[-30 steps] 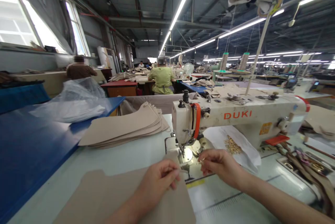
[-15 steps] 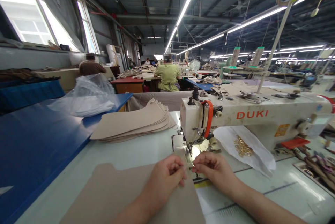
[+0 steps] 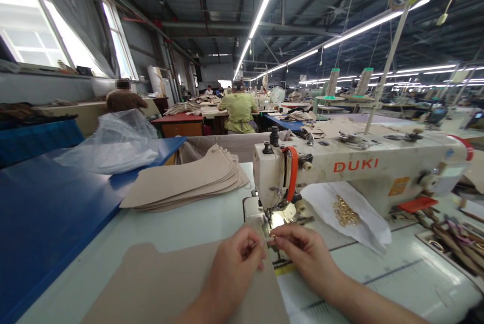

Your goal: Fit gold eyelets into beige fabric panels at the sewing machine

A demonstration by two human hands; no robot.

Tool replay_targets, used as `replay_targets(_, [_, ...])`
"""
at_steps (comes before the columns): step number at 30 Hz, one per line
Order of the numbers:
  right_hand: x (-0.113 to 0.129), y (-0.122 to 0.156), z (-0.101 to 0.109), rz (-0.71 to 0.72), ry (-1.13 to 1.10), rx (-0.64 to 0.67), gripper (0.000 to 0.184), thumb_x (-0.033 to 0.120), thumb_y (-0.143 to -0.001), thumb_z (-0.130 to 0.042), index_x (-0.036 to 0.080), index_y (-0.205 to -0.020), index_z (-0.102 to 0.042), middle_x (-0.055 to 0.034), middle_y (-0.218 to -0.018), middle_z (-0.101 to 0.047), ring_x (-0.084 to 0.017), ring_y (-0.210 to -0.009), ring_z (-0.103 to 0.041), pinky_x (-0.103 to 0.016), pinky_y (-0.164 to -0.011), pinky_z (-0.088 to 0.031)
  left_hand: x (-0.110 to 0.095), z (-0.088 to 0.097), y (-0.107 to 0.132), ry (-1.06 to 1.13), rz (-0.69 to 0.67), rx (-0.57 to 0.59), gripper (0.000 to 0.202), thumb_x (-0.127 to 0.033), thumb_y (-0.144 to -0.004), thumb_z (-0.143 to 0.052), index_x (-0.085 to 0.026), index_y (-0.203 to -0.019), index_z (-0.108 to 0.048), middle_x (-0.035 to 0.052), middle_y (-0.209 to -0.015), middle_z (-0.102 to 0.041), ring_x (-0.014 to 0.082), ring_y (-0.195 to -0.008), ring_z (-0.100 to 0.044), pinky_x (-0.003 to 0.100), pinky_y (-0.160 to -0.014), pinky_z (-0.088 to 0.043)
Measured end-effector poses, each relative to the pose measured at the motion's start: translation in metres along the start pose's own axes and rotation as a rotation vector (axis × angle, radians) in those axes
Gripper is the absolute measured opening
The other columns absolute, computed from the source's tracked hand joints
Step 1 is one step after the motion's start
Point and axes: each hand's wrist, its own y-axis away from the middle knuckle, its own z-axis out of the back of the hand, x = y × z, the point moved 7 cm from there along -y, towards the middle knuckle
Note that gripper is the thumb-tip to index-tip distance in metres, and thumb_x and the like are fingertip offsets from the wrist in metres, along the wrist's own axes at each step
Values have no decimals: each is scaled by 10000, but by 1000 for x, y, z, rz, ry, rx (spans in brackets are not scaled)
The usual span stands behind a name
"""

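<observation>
1. Panel (image 3: 159, 273) in taupe: lay flat on the pale counter (image 3: 94, 243), nearest of all, partly covered by the left hand (image 3: 235, 258) and forearm.
2. Left hand: curled inward, thumb and fingers pinched on one end of a thin pale strip (image 3: 268, 239), just above the panel's right part.
3. Right hand (image 3: 304, 251): narrowed to a fingertip pinch at the other end, apparently on a tiny gold-toned fitting (image 3: 273, 236); whether threaded onto the strip or merely touching, too small to tell.
4. Strip: bridged the slim gap between facing fingertips, long axis running sideways from left to right, about equally near both hands.
5. Sewing machine (image 3: 317, 167): stood just beyond the hands, needle area (image 3: 269, 213) lit and a little past the strip, roughly square to that long axis.
6. White sheet (image 3: 366, 233): spread below the machine's arm, beyond and nearer the right hand, bearing heaped gold-toned pieces (image 3: 345, 211).
7. Stack of taupe panels (image 3: 177, 182): rested beyond the left hand, well apart.
8. Clear plastic bag (image 3: 124, 137): slumped on a blue counter (image 3: 68, 208), far left; farther back, a person in green (image 3: 239, 112), turned away.
</observation>
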Motion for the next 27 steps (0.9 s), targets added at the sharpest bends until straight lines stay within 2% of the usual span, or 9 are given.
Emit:
replay_targets(5, [0, 0, -1, -2, 52, -12, 229, 357, -775, -614, 149, -846, -679, -53, -769, -659, -149, -685, -587, -228, -617, -448, -1, 0, 1, -41, -18, -12, 162, -291, -792, -477, -191, -669, -508, -6, -580, -611, 150, -550, -601, 239, -560, -434])
replay_targets(9, [-3, -2, -3, -8, 40, -15, 160, 287, -775, -584, 141, -813, -637, -49, -752, -656, -144, -678, -593, -220, -616, -445, -1, -2, 2, -47, -7, -3, 164, -297, -798, -476, -190, -677, -511, -2, -586, -615, 156, -553, -604, 244, -556, -439])
replay_targets(15, [-3, -1, -3, 25, 119, -38, 130, 243, -787, -531, 134, -801, -601, -29, -695, -615, -122, -620, -549, -205, -577, -417, 1, -11, 4, -20, -49, 116, 181, -319, -818, -468, -180, -720, -531, 16, -625, -634, 161, -583, -616, 258, -583, -456])
replay_targets(20, [13, 3, -8, 66, 210, 46, 193, 264, -842, -502, 146, -864, -653, -44, -793, -640, -141, -729, -565, -225, -651, -422, 1, -7, -1, 87, 13, 112, 213, -368, -794, -483, -164, -744, -523, 15, -638, -617, 151, -561, -609, 259, -560, -454])
replay_targets(24, [6, 1, -5, 16, 114, 33, 162, 277, -809, -574, 147, -805, -670, -32, -741, -637, -129, -687, -553, -224, -640, -414, 1, -11, 0, 180, 58, 182, 220, -378, -775, -502, -158, -780, -494, 28, -675, -639, 140, -550, -610, 246, -535, -443])
replay_targets(27, [-10, -2, -8, -89, -104, 77, 189, 315, -733, -680, 131, -754, -642, -16, -651, -614, -107, -589, -530, -212, -571, -398, 2, -14, 1, 232, 61, 236, 246, -395, -776, -530, -159, -822, -479, 31, -685, -651, 142, -550, -617, 242, -525, -445])
